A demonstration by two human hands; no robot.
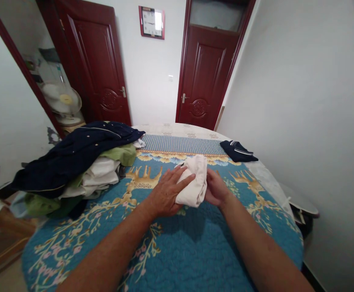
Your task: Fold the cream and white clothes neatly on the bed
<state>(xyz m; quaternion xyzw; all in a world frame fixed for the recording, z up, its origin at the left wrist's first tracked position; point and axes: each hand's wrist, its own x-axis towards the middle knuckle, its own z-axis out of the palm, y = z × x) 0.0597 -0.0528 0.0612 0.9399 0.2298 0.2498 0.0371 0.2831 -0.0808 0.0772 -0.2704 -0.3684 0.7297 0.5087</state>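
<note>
A folded white garment (196,182) is held up just above the table between my two hands, bundled into a small thick packet. My left hand (172,188) lies along its left side, fingers stretched over the cloth and thumb at the near edge. My right hand (216,187) grips it from the right, with its fingertips hidden behind the fabric. Which kind of garment it is cannot be made out.
A loose clothes pile (73,162), navy on top with green and white below, covers the table's left side. A folded navy garment (238,151) lies at the far right. A patterned teal cloth (210,251) covers the table. A stool (304,205) stands right.
</note>
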